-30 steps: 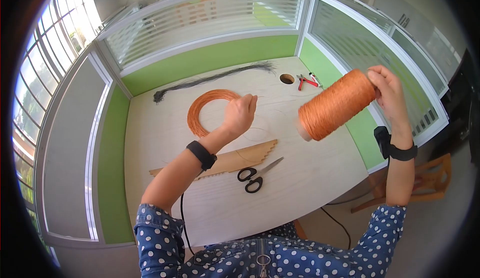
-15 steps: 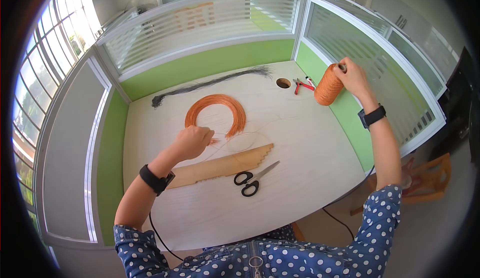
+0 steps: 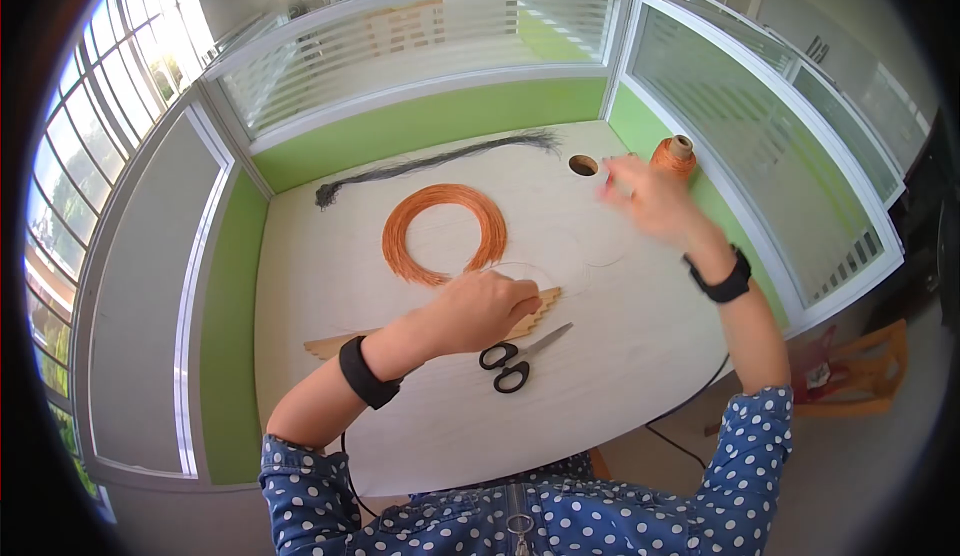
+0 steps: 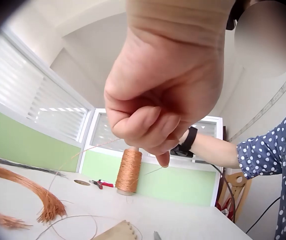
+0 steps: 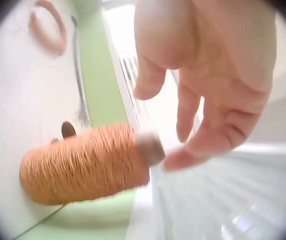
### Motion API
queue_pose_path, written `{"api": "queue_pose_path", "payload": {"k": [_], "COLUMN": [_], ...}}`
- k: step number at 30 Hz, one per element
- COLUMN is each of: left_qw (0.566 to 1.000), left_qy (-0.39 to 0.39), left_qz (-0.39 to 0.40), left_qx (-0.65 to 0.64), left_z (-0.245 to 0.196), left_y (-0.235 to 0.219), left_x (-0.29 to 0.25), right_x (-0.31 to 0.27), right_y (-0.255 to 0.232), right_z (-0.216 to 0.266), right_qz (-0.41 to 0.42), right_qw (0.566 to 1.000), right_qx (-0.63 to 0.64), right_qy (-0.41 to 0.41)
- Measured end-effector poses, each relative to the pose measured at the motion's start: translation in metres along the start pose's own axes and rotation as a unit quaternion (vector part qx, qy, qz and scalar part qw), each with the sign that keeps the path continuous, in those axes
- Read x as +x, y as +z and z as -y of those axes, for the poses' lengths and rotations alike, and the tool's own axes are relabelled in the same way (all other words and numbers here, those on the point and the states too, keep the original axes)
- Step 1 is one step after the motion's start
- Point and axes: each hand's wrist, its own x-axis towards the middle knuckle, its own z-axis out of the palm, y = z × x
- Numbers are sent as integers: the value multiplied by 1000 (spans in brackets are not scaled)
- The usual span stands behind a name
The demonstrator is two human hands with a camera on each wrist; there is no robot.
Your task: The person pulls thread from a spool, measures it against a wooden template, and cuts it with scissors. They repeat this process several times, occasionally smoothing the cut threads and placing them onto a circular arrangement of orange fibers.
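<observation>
The orange thread spool (image 3: 674, 160) stands upright on the table at the back right, against the green partition. Just left of it in the head view is my right hand (image 3: 650, 199), blurred; in the right wrist view that hand (image 5: 208, 85) has its fingers spread, beside the top of the spool (image 5: 85, 164). Over the serrated brown strip (image 3: 333, 344), my left hand (image 3: 482, 311) has curled fingers. The left wrist view shows a fine orange thread (image 4: 99, 145) running out of that hand's (image 4: 165, 95) pinch. An orange fibre bundle (image 3: 400, 231) lies in a ring on the table.
Black-handled scissors (image 3: 518, 361) lie right of the strip. A dark fibre bundle (image 3: 430, 162) stretches along the back, near a round table hole (image 3: 583, 165). Red-handled pliers (image 4: 105, 184) lie beside the spool. Green-based partitions (image 3: 430, 121) enclose the back and sides.
The spool has gone from my right hand's grip to standing on the table. That hand has let go and moved left and down. My left hand went left, then back right toward the scissors.
</observation>
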Motion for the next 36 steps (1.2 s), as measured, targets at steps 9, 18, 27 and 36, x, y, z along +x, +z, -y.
{"api": "queue_pose_path", "payload": {"k": [9, 18, 27, 36], "left_qw": [994, 908, 973, 960], "left_qy": [-101, -403, -169, -229], "left_qz": [-34, -105, -95, -161], "left_qx": [-36, 48, 128, -11], "left_z": [47, 90, 60, 65], "left_y": [-19, -101, -53, -53], "left_x": [-41, -158, -136, -162], "right_x": [-73, -97, -9, 12], "right_y": [55, 63, 103, 117], "right_z": [1, -151, 109, 115], "right_qz": [125, 49, -7, 78], "right_qw": [988, 920, 974, 958], "right_qx": [83, -371, 138, 253], "right_qy": [-28, 120, -179, -106]}}
